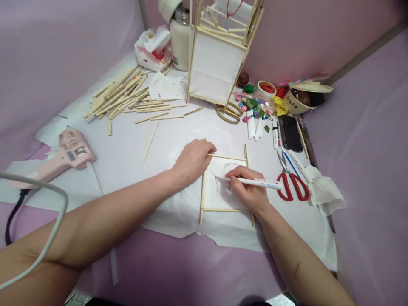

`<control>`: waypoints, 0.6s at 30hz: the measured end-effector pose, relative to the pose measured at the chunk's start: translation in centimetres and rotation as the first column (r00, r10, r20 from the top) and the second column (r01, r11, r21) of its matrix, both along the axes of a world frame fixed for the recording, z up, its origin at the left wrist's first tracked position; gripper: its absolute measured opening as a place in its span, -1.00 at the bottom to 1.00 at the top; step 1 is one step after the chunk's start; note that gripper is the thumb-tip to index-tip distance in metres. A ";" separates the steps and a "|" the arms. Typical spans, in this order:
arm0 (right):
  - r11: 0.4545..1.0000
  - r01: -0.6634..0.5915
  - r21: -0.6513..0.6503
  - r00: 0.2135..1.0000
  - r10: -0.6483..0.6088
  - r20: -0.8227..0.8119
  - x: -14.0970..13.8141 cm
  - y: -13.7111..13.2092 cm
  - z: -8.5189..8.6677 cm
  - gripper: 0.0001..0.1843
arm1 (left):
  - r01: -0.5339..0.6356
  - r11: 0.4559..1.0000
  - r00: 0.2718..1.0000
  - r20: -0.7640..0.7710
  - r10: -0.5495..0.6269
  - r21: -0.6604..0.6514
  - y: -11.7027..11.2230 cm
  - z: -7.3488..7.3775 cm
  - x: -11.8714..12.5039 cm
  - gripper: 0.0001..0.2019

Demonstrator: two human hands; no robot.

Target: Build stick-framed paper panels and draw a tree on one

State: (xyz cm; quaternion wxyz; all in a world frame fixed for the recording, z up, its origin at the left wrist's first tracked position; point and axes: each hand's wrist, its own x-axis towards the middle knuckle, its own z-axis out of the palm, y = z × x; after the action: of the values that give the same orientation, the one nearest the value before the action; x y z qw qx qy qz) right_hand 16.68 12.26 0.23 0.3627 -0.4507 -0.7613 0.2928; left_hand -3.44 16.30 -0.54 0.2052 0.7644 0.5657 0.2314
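- The handles of the scissors [286, 187] are bright red, and the blades are grey.
- The glue gun [72, 153] is pale pink.
- The pen [259, 183] is white, with small blue marks.
- The paper [219, 187] is white, with thin dark drawn lines.
- The wooden frame [202, 199] and the loose sticks [117, 95] have a pale yellow colour.
- The yarn [279, 106] is yellow.
- The cloth [153, 263] is lilac.

Tub [296, 102]: dark Chinese characters printed on the side wall, too angled and small for a confident reading. Glue gun [72, 154]: label [72, 155] with dark print on the body, illegible. Pen [259, 183]: small blue print along the white barrel, illegible.
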 end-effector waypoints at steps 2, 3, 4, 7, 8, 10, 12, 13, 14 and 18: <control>1.000 -0.004 -0.006 1.000 0.004 0.004 0.0 0.0 -0.1 -0.85 | 0.002 1.000 1.000 0.002 -0.002 0.002 0.0 0.0 0.0 -0.79; 1.000 -0.007 -0.008 1.000 0.007 0.007 0.0 0.0 -0.1 -0.85 | 0.003 1.000 1.000 0.003 -0.003 0.003 0.0 0.0 0.0 -0.79; 1.000 -0.010 -0.010 1.000 0.010 0.009 0.0 0.1 -0.1 -0.85 | 0.004 1.000 1.000 0.004 -0.004 0.003 0.0 0.0 0.0 -0.79; 1.000 -0.008 -0.016 1.000 0.009 0.017 0.0 0.1 -0.1 -0.85 | 0.002 1.000 1.000 0.006 -0.002 0.002 0.0 0.0 0.0 -0.78; 1.000 -0.004 -0.018 1.000 0.004 0.021 0.0 0.1 -0.1 -0.84 | 0.001 1.000 1.000 0.004 -0.001 0.001 0.0 0.1 0.0 -0.78; 1.000 0.011 -0.024 1.000 -0.011 0.026 0.0 0.1 0.0 -0.85 | 0.001 1.000 1.000 0.000 -0.001 0.001 0.0 0.0 0.0 -0.78; 0.999 0.025 -0.025 0.999 -0.024 0.022 0.0 0.1 0.1 -0.85 | 0.002 1.000 1.000 -0.002 -0.002 0.002 0.0 0.0 0.0 -0.79; 0.999 0.030 -0.022 0.999 -0.030 0.019 0.0 0.1 0.1 -0.85 | 0.003 1.000 1.000 -0.003 -0.003 0.003 0.0 0.0 0.0 -0.79; 0.999 0.036 -0.020 0.999 -0.036 0.016 0.0 0.1 0.1 -0.86 | 0.004 1.000 1.000 -0.003 -0.004 0.003 0.0 0.0 0.0 -0.78; 0.997 0.072 -0.020 0.997 -0.072 0.014 0.0 0.1 0.0 -0.86 | 0.000 1.000 1.000 -0.001 0.000 -0.001 0.0 0.0 0.0 -0.78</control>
State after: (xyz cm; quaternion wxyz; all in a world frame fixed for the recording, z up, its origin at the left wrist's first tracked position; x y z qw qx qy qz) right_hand 16.70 12.33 0.19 0.3635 -0.4834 -0.7439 0.2843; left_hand -3.41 16.29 -0.52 0.2053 0.7643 0.5661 0.2307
